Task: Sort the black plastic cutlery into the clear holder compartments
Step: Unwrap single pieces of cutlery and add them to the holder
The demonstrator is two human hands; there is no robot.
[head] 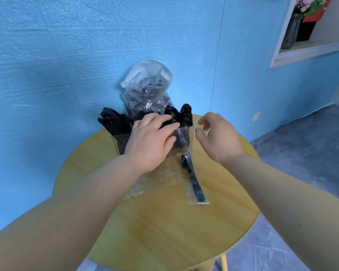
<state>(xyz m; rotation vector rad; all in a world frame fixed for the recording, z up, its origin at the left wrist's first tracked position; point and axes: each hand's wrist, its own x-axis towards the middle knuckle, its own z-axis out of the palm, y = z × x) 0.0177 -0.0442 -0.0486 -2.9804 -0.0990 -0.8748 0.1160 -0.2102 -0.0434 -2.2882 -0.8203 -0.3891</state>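
holder point(190, 137) on table point(164, 231) | bag point(147, 85) behind | wrapped utensil point(194, 182) before

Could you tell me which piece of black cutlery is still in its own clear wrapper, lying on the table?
The wrapped black utensil lying on the round yellow table before the clear holder; the others stand unwrapped in it.

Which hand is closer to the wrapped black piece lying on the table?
Left. The left hand has its fingertips touching the top end of the wrapped piece by the holder. The right hand hovers just to its right, apart from it, fingers loosely curled.
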